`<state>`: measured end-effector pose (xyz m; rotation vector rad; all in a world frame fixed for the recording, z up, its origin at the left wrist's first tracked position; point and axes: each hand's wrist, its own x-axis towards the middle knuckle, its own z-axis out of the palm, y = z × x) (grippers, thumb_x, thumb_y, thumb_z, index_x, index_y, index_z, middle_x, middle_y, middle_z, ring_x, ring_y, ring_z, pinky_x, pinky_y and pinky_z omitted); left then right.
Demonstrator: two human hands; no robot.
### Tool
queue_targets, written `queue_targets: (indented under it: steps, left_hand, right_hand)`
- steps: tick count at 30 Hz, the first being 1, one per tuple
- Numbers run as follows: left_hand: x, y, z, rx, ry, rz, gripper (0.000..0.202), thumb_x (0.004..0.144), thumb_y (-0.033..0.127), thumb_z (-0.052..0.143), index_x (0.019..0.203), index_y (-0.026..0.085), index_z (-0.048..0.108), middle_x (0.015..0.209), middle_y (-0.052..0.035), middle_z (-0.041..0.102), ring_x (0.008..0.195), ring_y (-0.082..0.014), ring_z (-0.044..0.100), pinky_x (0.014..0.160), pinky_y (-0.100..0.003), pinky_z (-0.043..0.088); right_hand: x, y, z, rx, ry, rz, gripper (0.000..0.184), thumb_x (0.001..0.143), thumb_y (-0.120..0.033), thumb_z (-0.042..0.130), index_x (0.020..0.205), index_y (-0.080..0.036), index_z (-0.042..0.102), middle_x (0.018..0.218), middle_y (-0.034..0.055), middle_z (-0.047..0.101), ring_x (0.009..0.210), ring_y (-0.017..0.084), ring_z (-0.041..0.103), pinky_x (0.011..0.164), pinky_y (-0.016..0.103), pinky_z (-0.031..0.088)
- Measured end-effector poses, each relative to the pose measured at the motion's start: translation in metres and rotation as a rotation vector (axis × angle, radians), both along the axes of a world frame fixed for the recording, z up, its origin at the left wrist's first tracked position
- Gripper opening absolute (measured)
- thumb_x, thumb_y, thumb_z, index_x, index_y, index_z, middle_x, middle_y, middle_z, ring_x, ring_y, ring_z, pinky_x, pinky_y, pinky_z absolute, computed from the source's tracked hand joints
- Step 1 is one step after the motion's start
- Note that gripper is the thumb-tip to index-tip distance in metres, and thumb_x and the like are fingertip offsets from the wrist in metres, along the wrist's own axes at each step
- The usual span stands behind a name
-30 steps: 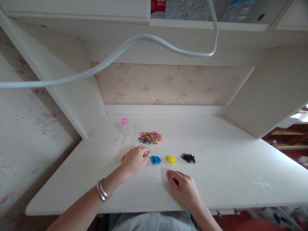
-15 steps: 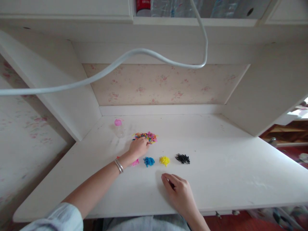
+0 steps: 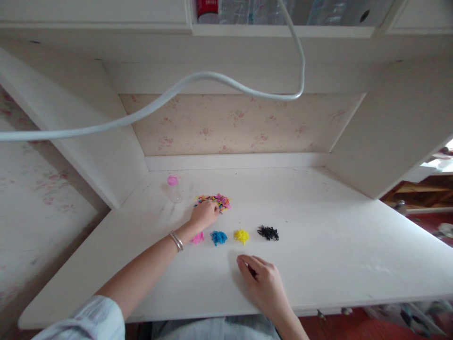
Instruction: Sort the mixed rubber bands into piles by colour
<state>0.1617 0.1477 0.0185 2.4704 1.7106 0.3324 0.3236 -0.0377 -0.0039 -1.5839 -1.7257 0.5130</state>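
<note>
My left hand (image 3: 205,213), with a silver bangle at its wrist, reaches into the near edge of a mixed pile of small rubber bands (image 3: 222,201). Its fingers are curled and pressed together; what they pinch is too small to make out. Nearer to me lie separate little heaps of pink bands (image 3: 197,238), blue bands (image 3: 219,237), yellow bands (image 3: 241,236) and black bands (image 3: 268,233). Below the yellow heap my right hand (image 3: 260,278) rests on the table, thumb and fingers closed, nothing visible at the fingertips.
A clear bottle with a pink cap (image 3: 173,189) stands behind the mixed pile at the left. A white cable (image 3: 212,75) hangs across the upper view. The white desk (image 3: 336,245) has side panels and a shelf (image 3: 283,31) above it.
My left hand has shifted slightly at the mixed pile, its wrist turning a little and uncovering more of the pink heap. The right hand stays where it was.
</note>
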Motion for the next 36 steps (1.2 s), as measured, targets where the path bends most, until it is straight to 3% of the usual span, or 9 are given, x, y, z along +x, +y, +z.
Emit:
queue_targets:
  steps: [7,12,19,28,36]
  left_hand:
    - [-0.004,0.002,0.004,-0.035,-0.053,-0.005,0.026,0.086,0.032,0.046,0.086,0.024,0.071,0.087,-0.0032,0.071,0.08,-0.016,0.064,0.073,-0.024,0.045]
    - [-0.007,0.001,0.006,-0.055,-0.068,-0.018,0.029,0.087,0.032,0.043,0.086,0.023,0.071,0.088,-0.004,0.072,0.081,-0.0158,0.064,0.072,-0.024,0.045]
    - [0.0,-0.002,0.006,-0.059,-0.04,-0.029,0.025,0.085,0.033,0.047,0.086,0.024,0.071,0.094,-0.005,0.07,0.087,-0.0172,0.063,0.076,-0.026,0.045]
    - [0.004,0.002,0.006,-0.06,0.004,-0.021,0.023,0.084,0.032,0.05,0.084,0.023,0.071,0.086,-0.0054,0.071,0.08,-0.018,0.064,0.07,-0.026,0.045]
    - [0.004,0.001,0.005,-0.023,0.0,-0.042,0.028,0.088,0.028,0.043,0.085,0.022,0.069,0.094,-0.0063,0.069,0.085,-0.0187,0.063,0.074,-0.028,0.045]
  right_hand:
    - [0.0,0.0,0.0,0.01,0.001,0.0,0.031,0.09,-0.031,0.041,0.089,-0.024,0.07,0.078,0.0032,0.069,0.062,0.013,0.06,0.063,0.02,0.044]
    - [-0.001,0.0,0.001,0.023,-0.022,-0.014,0.032,0.09,-0.031,0.04,0.087,-0.025,0.071,0.073,0.0021,0.069,0.058,0.012,0.06,0.058,0.019,0.043]
    - [-0.001,-0.001,0.003,0.006,-0.018,0.005,0.033,0.091,-0.032,0.039,0.087,-0.024,0.07,0.072,0.0027,0.067,0.057,0.012,0.058,0.057,0.02,0.042]
    - [-0.001,-0.001,0.004,0.014,-0.013,0.017,0.032,0.091,-0.031,0.039,0.087,-0.023,0.07,0.073,0.0028,0.068,0.059,0.012,0.059,0.06,0.02,0.043]
    - [-0.002,-0.001,0.007,0.022,-0.036,0.01,0.033,0.09,-0.03,0.039,0.083,-0.024,0.07,0.067,0.0007,0.066,0.055,0.011,0.058,0.055,0.02,0.04]
